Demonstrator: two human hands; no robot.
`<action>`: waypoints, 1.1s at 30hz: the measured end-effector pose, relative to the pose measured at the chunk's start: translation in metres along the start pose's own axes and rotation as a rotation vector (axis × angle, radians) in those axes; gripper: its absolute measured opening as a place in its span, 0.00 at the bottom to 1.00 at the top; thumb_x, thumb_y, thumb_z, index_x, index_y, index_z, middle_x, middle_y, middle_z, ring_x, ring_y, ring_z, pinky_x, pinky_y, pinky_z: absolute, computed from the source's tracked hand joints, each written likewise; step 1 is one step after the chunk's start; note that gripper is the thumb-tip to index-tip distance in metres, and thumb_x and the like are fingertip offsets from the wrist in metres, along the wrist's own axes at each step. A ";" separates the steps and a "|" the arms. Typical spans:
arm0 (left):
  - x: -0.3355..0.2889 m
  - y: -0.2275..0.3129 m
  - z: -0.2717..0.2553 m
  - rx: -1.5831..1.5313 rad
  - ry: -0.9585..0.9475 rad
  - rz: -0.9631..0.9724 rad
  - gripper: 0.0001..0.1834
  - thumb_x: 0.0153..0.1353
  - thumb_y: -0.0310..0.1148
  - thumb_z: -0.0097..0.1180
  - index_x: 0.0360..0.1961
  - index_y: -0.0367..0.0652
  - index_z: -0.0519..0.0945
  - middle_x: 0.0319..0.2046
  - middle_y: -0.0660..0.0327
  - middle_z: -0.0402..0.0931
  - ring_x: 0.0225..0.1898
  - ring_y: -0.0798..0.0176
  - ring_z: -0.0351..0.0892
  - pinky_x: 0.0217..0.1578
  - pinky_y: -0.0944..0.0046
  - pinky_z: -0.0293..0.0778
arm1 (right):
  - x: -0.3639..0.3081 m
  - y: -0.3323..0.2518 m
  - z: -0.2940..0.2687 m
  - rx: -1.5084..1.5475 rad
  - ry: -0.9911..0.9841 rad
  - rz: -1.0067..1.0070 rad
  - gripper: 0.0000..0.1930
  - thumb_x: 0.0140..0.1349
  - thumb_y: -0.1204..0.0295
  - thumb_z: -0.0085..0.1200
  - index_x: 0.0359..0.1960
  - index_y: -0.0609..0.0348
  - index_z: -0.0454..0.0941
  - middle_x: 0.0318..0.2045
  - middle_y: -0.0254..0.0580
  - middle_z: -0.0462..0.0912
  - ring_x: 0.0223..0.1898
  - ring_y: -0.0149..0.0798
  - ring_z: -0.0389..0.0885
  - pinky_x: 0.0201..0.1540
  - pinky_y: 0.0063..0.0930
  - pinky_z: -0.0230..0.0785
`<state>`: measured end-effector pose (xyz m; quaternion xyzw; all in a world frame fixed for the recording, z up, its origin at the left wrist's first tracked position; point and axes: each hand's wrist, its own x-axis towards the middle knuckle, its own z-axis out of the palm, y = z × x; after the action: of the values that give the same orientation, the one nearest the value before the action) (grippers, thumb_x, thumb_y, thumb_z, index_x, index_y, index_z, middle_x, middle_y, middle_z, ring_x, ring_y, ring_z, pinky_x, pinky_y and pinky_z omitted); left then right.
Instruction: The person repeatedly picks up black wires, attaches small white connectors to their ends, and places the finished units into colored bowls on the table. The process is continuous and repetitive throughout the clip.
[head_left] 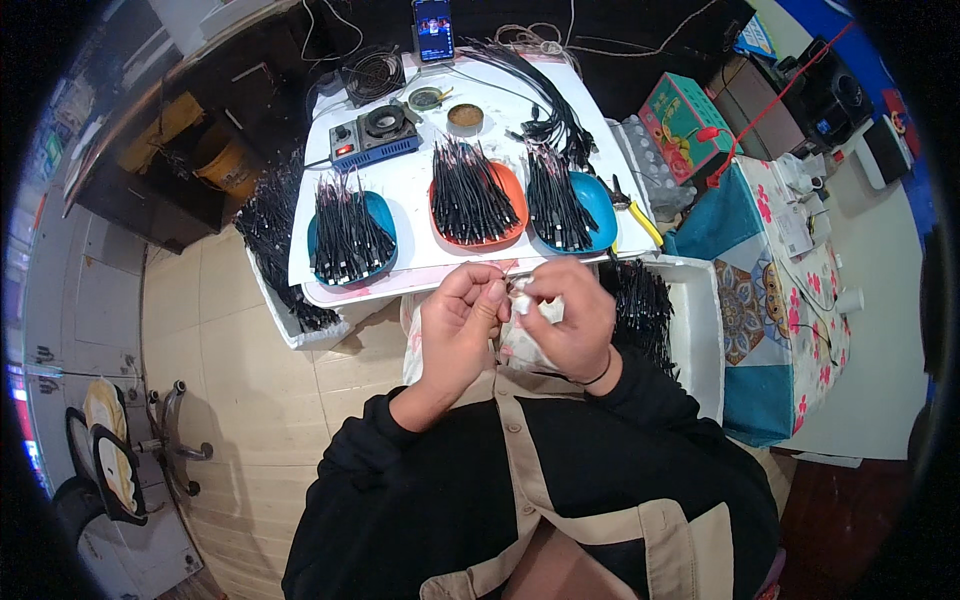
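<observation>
In front of my chest, just off the table's near edge, both hands meet with their fingertips close together. My left hand [462,322] is closed in a pinch, and a thin wire end [509,268] with a reddish tip pokes out at its fingers. My right hand [572,318] is also pinched beside it; what lies between its fingertips is too small to make out. Just beyond the hands stand an orange tray [518,190] and two blue trays [385,214] [604,212], each with a bundle of short black cables [468,195] whose reddish wire ends point away from me.
On the white table [420,262] are a small heating device [375,138], a round tin [465,118], a lit phone [434,32], long black cables [560,120] and yellow-handled pliers [640,218]. White foam boxes [700,320] of black cables flank the table. A cloth-covered surface [760,400] is at right.
</observation>
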<state>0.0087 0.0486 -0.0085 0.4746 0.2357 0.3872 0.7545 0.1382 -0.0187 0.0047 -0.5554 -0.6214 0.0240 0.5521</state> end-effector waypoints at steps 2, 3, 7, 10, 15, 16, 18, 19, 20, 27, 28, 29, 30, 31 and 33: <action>0.001 0.003 -0.005 -0.110 -0.071 -0.086 0.08 0.68 0.29 0.50 0.42 0.36 0.73 0.24 0.65 0.72 0.21 0.80 0.61 0.18 0.78 0.53 | 0.003 0.004 -0.004 0.336 0.025 0.269 0.08 0.54 0.80 0.59 0.36 0.66 0.75 0.33 0.38 0.78 0.33 0.27 0.77 0.35 0.21 0.70; 0.002 0.004 -0.007 -0.183 -0.095 -0.140 0.07 0.68 0.29 0.50 0.42 0.36 0.73 0.24 0.65 0.72 0.21 0.80 0.61 0.18 0.78 0.52 | 0.005 0.007 -0.006 0.518 0.039 0.397 0.08 0.56 0.80 0.59 0.38 0.66 0.75 0.34 0.37 0.78 0.33 0.26 0.76 0.36 0.21 0.71; 0.004 0.005 -0.006 -0.230 -0.137 -0.201 0.06 0.68 0.29 0.49 0.40 0.37 0.73 0.23 0.64 0.72 0.19 0.79 0.60 0.18 0.78 0.52 | 0.011 0.020 -0.013 0.762 -0.184 0.558 0.10 0.60 0.77 0.58 0.41 0.68 0.75 0.38 0.38 0.78 0.38 0.26 0.76 0.42 0.19 0.70; 0.006 0.004 -0.006 -0.261 -0.179 -0.224 0.05 0.68 0.29 0.49 0.40 0.38 0.73 0.23 0.63 0.73 0.18 0.79 0.58 0.17 0.77 0.51 | 0.011 0.027 -0.016 0.795 -0.226 0.610 0.09 0.59 0.79 0.58 0.40 0.67 0.76 0.38 0.38 0.79 0.39 0.27 0.77 0.43 0.20 0.70; 0.009 0.001 -0.009 -0.400 -0.249 -0.339 0.05 0.68 0.28 0.48 0.41 0.39 0.73 0.22 0.61 0.70 0.16 0.78 0.54 0.17 0.78 0.48 | 0.007 0.036 -0.014 1.028 -0.223 0.702 0.07 0.60 0.79 0.58 0.39 0.65 0.75 0.36 0.36 0.78 0.38 0.27 0.77 0.41 0.20 0.70; 0.010 -0.001 -0.009 -0.418 -0.259 -0.344 0.05 0.68 0.28 0.48 0.41 0.39 0.73 0.22 0.61 0.70 0.16 0.78 0.54 0.17 0.78 0.48 | 0.006 0.036 -0.014 1.081 -0.218 0.739 0.07 0.60 0.78 0.57 0.39 0.64 0.75 0.36 0.35 0.78 0.37 0.26 0.77 0.41 0.19 0.70; 0.013 -0.006 -0.010 -0.522 -0.292 -0.366 0.05 0.68 0.29 0.48 0.41 0.39 0.73 0.22 0.61 0.69 0.16 0.78 0.53 0.17 0.78 0.48 | 0.004 0.037 -0.012 1.058 -0.196 0.750 0.07 0.61 0.76 0.57 0.39 0.64 0.75 0.34 0.33 0.78 0.34 0.23 0.76 0.35 0.16 0.68; 0.014 -0.008 -0.010 -0.525 -0.295 -0.366 0.05 0.68 0.29 0.48 0.41 0.40 0.74 0.23 0.61 0.70 0.16 0.78 0.53 0.17 0.78 0.48 | 0.003 0.036 -0.010 0.983 -0.181 0.725 0.07 0.62 0.75 0.57 0.39 0.63 0.75 0.33 0.31 0.78 0.31 0.21 0.75 0.30 0.13 0.65; 0.015 -0.010 -0.010 -0.549 -0.302 -0.370 0.05 0.68 0.29 0.48 0.41 0.40 0.74 0.23 0.61 0.71 0.16 0.78 0.53 0.17 0.77 0.48 | 0.002 0.035 -0.009 0.908 -0.165 0.700 0.07 0.63 0.73 0.56 0.39 0.63 0.75 0.31 0.30 0.79 0.28 0.18 0.73 0.25 0.10 0.62; 0.013 -0.015 -0.009 -0.020 -0.234 -0.054 0.11 0.67 0.28 0.51 0.48 0.36 0.77 0.29 0.57 0.78 0.23 0.74 0.71 0.21 0.75 0.68 | 0.005 0.033 -0.017 0.784 -0.192 0.677 0.07 0.63 0.73 0.56 0.39 0.63 0.74 0.32 0.32 0.77 0.31 0.20 0.74 0.31 0.14 0.65; 0.013 -0.013 -0.011 0.188 -0.216 0.005 0.12 0.65 0.26 0.52 0.48 0.33 0.78 0.29 0.57 0.80 0.28 0.72 0.77 0.26 0.72 0.74 | 0.004 0.036 -0.021 0.808 -0.219 0.665 0.07 0.63 0.74 0.55 0.38 0.64 0.73 0.33 0.33 0.77 0.34 0.23 0.74 0.36 0.16 0.67; 0.013 -0.013 -0.010 0.215 -0.234 0.029 0.11 0.65 0.24 0.52 0.46 0.32 0.79 0.29 0.58 0.80 0.28 0.72 0.76 0.27 0.73 0.73 | 0.004 0.038 -0.023 0.815 -0.256 0.652 0.06 0.63 0.75 0.55 0.38 0.65 0.72 0.35 0.35 0.76 0.37 0.25 0.75 0.40 0.19 0.69; 0.013 -0.013 -0.010 0.242 -0.249 0.051 0.10 0.64 0.23 0.52 0.45 0.31 0.79 0.28 0.58 0.79 0.28 0.72 0.76 0.28 0.74 0.72 | 0.003 0.042 -0.022 0.816 -0.289 0.696 0.06 0.64 0.75 0.52 0.40 0.64 0.72 0.37 0.36 0.75 0.37 0.27 0.75 0.41 0.21 0.69; 0.014 -0.013 -0.011 0.270 -0.263 0.074 0.10 0.64 0.21 0.52 0.44 0.30 0.79 0.27 0.59 0.79 0.28 0.72 0.76 0.28 0.75 0.70 | 0.001 0.044 -0.018 1.031 -0.286 0.805 0.09 0.64 0.74 0.48 0.44 0.63 0.70 0.38 0.38 0.74 0.37 0.29 0.75 0.39 0.22 0.69; 0.018 -0.019 -0.008 0.261 -0.242 0.061 0.09 0.63 0.23 0.53 0.42 0.30 0.80 0.26 0.60 0.79 0.26 0.73 0.74 0.27 0.76 0.70 | -0.005 0.048 -0.006 1.509 -0.177 1.012 0.13 0.63 0.74 0.46 0.48 0.63 0.67 0.39 0.39 0.74 0.38 0.31 0.75 0.38 0.24 0.68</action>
<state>0.0202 0.0622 -0.0287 0.6186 0.1768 0.3160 0.6973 0.1726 -0.0076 -0.0275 -0.2492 -0.1632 0.7059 0.6426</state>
